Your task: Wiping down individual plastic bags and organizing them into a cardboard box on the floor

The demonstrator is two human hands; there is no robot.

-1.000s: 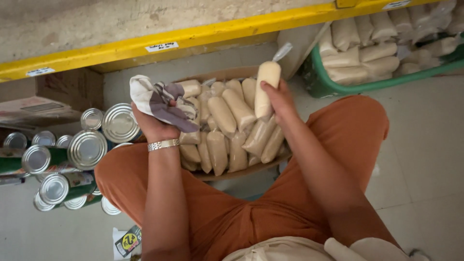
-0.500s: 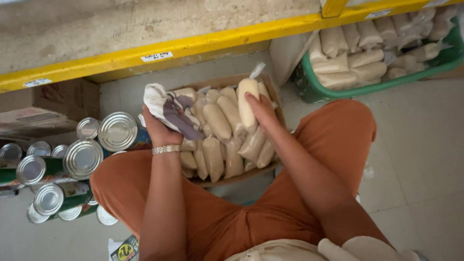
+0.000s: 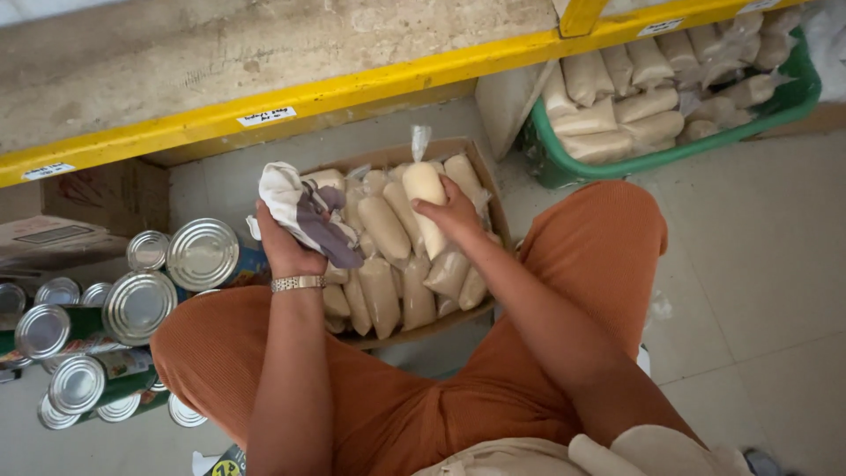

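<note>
A: Largest first?
B: Cardboard box (image 3: 480, 167), frame centre. My right grip (image 3: 454, 211) closed round a sealed pouch (image 3: 425, 189) above it. Left grip (image 3: 286, 247) clutching a cloth (image 3: 300, 211).
A: Risk?
B: Pouch slipping, perhaps splitting.

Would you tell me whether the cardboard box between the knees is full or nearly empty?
Full: the cardboard box is packed edge to edge with pale bags.

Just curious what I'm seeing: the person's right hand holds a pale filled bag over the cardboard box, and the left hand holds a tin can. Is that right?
Not quite. In the head view the left hand holds a white and grey cloth, not a tin can; the cans stand untouched beside it. The right hand does hold a pale filled bag over the cardboard box.
</note>
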